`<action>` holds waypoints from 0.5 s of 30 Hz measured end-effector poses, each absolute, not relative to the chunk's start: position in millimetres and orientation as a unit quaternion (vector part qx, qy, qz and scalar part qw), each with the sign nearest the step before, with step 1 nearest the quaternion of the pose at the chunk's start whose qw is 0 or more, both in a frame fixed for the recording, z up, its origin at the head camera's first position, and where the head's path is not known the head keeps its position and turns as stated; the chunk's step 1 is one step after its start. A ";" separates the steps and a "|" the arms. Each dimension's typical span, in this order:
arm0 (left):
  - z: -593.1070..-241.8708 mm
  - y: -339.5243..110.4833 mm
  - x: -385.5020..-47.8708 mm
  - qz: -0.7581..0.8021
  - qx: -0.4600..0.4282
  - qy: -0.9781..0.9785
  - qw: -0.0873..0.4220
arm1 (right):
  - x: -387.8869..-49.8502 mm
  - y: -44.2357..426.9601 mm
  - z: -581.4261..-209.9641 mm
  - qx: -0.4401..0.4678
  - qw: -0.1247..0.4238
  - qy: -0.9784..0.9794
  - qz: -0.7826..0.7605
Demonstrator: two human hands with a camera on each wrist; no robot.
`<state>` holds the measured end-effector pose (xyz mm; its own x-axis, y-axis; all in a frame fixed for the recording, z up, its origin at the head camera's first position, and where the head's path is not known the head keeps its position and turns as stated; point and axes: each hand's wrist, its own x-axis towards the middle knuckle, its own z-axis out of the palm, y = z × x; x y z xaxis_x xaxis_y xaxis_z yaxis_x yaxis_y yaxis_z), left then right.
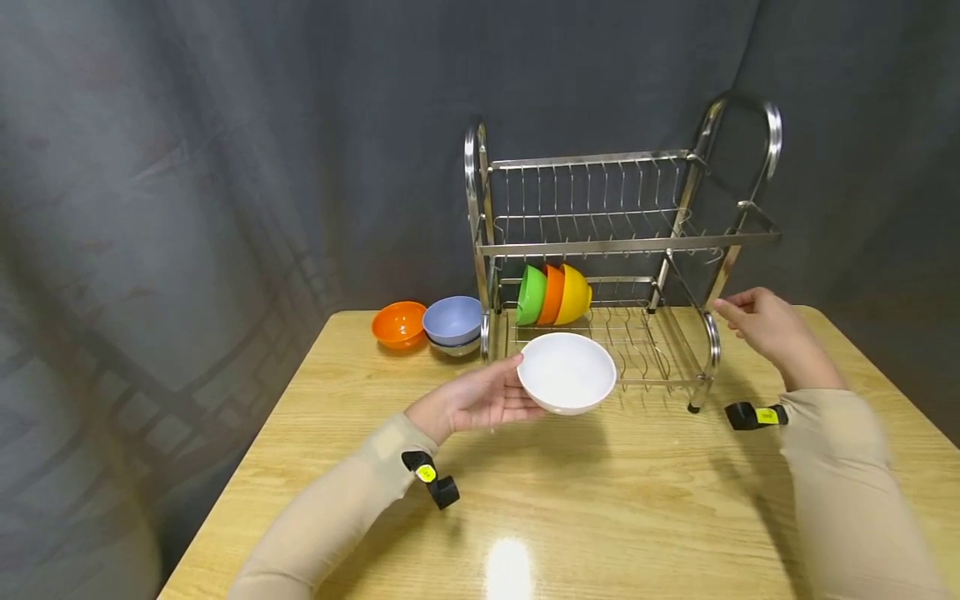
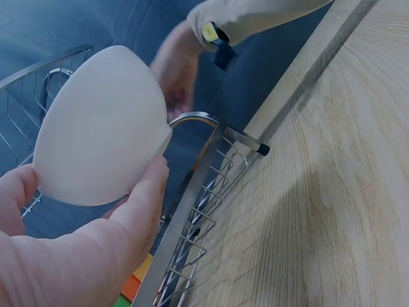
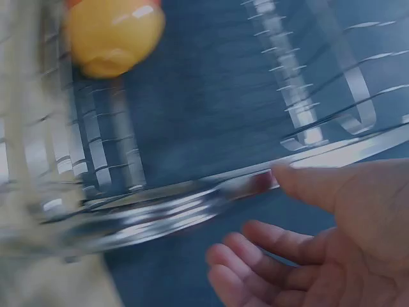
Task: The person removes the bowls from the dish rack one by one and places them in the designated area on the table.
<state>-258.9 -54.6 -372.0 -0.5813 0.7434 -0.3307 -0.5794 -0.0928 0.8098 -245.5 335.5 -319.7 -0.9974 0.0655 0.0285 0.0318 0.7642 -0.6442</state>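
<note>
A white bowl is held in my left hand above the table, in front of the dish rack. In the left wrist view the thumb and fingers grip the bowl by its edge and base, its outside facing that camera. My right hand is beside the right side of the metal dish rack, holding nothing. The right wrist view shows its fingers loosely bent and the thumb close to the rack's frame; whether it touches I cannot tell.
On the lower tier, green, orange and yellow bowls stand on edge at the left. Left of the rack, an orange bowl sits beside a blue bowl, which is stacked on another bowl. A grey curtain hangs behind.
</note>
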 end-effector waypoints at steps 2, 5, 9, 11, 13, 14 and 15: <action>-370.7 -55.2 -258.8 0.736 0.079 0.499 0.451 | -251.5 340.2 -328.6 -0.023 -0.017 -0.940 0.341; -370.7 -56.0 -258.4 0.734 0.075 0.499 0.453 | -257.9 344.1 -341.9 0.000 -0.046 -0.921 0.387; -372.4 -57.7 -259.1 0.734 0.070 0.499 0.456 | -262.8 349.9 -352.0 0.020 -0.061 -0.883 0.466; -372.5 -59.2 -259.8 0.734 0.070 0.499 0.455 | -264.4 352.8 -352.6 0.025 -0.075 -0.868 0.490; -371.9 -61.7 -260.8 0.736 0.073 0.497 0.455 | -266.5 355.3 -352.5 0.027 -0.088 -0.859 0.504; -371.6 -63.3 -261.3 0.736 0.076 0.495 0.455 | -267.3 355.9 -351.9 0.028 -0.093 -0.857 0.506; -371.2 -65.3 -261.7 0.738 0.078 0.494 0.453 | -267.8 356.2 -351.2 0.030 -0.097 -0.856 0.507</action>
<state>-261.7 -65.3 -371.2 -0.5765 0.7462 -0.3329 -0.5920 -0.1006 0.7997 -267.8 356.2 -351.2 -0.9792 -0.1504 -0.1363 0.0473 0.4840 -0.8738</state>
